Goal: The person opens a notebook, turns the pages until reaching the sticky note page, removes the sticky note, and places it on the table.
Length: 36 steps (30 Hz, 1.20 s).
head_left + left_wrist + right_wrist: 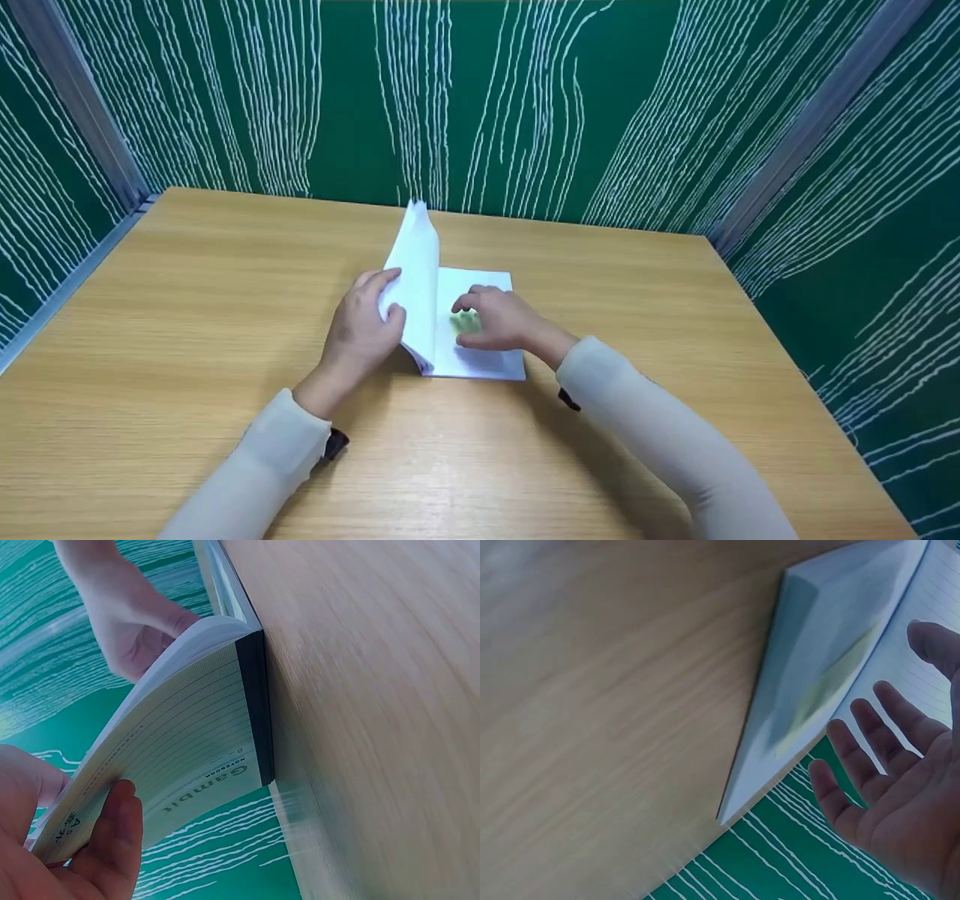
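Note:
A notebook [480, 366] lies on the table with its left part raised. My left hand [364, 322] grips the front cover and a stack of lined pages [416, 277], holding them nearly upright. In the left wrist view, that hand's fingers press the printed cover [187, 742], which meets a black spine [256, 705]. On the right-hand page is a yellow-green paper note [466, 322]. Over it hovers my right hand [502, 319], fingers spread and slightly bent. The right wrist view has this hand [900, 795] holding nothing, apart from the note [832, 686].
A wooden table [187, 300] carries the notebook near its middle. Green panels [349, 97] with wavy white lines stand behind it and at both sides, joined by grey corner posts [817, 127]. Dark bands [336, 444] show at the sleeve cuffs.

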{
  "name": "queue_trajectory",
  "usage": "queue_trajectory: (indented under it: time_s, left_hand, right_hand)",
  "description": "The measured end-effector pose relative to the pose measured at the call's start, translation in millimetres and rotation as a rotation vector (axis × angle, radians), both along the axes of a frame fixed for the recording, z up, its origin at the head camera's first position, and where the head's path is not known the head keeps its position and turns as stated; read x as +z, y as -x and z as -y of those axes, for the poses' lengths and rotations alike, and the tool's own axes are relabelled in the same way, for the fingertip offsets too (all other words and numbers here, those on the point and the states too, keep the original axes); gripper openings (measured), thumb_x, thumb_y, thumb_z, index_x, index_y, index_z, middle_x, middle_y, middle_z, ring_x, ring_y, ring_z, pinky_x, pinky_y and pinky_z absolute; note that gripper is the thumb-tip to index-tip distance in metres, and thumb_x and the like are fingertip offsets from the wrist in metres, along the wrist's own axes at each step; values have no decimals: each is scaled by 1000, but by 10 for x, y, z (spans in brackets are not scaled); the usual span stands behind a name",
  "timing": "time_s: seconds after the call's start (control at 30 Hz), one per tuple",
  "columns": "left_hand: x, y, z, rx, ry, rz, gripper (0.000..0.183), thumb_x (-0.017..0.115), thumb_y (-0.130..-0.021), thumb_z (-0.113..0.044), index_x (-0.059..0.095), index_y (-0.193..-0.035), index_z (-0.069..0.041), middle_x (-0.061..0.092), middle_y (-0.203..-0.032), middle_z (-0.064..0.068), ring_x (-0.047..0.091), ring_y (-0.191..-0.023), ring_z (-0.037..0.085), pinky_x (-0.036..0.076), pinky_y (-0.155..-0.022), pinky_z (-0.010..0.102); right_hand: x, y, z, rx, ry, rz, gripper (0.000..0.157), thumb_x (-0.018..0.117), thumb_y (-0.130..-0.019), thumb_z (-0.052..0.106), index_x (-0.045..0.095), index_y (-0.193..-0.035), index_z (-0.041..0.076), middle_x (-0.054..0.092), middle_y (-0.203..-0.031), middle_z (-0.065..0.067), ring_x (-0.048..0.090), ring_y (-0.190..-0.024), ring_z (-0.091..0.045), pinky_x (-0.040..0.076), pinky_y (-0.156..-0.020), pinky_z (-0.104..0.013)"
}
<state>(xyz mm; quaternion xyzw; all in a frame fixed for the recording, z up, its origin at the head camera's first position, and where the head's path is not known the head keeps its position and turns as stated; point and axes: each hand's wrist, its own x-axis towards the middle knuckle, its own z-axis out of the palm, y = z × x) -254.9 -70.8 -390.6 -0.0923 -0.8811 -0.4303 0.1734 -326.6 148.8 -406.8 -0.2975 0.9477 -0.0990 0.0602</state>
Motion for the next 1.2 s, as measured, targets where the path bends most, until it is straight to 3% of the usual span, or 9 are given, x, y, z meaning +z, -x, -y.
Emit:
queue_trajectory:
  time_s: [0.33,0.6,0.97,1.2]
  left_hand:
    - [-7,3,-2,2,6,40,47,56,-89,-12,54,-135,-5,52,-138,14,52,-127,29,39,-109,43]
    - [0,-1,-7,2,5,43,46,56,-89,-12,53,-135,-5,52,-138,14,52,-126,29,40,-108,43]
    - [16,3,-23,1,-5,5,45,55,-86,-9,56,-131,-1,55,-133,16,58,-118,29,44,-106,43]
    - [20,-7,-20,4,-3,45,47,58,-89,-11,53,-135,-4,52,-137,15,53,-125,29,41,-107,43]
  right_hand:
    - [-114,-2,11,-61,-121,-27,60,66,-82,52,58,-131,18,59,-126,-3,53,-105,-22,48,-94,-48]
    - [-138,2,27,-88,-139,-43,57,63,-84,50,58,-132,19,58,-127,-3,52,-106,-22,49,-93,-46]
    - [-162,37,26,-76,-103,-63,52,64,-84,43,60,-130,17,58,-127,-4,51,-111,-25,46,-94,-54]
    - [-187,55,34,-48,-141,-84,42,62,-90,37,56,-132,38,59,-125,-4,55,-111,-27,46,-98,-52]
